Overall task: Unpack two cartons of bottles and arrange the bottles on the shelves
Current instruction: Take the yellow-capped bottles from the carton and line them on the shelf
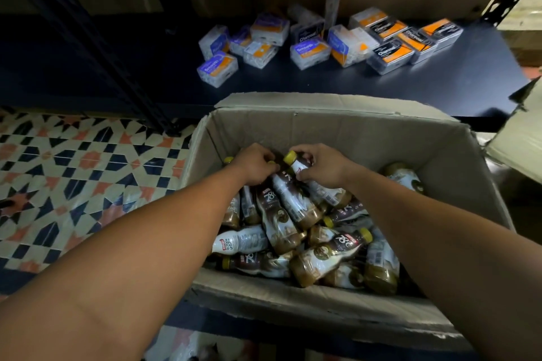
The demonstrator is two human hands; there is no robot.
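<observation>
At the brown cardboard carton's (366, 129) far wall | my right hand (322, 168) and left hand (254, 163) each curl round a yellow-capped brown plastic bottle (328, 195) | likely heavy, slick: take necks.

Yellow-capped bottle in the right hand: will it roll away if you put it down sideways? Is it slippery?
Probably rolls: the yellow-capped bottle looks round, like those lying jumbled in the carton. Maybe slippery, since its wrap shines. Likely hefty; it looks full of brown drink.
</observation>
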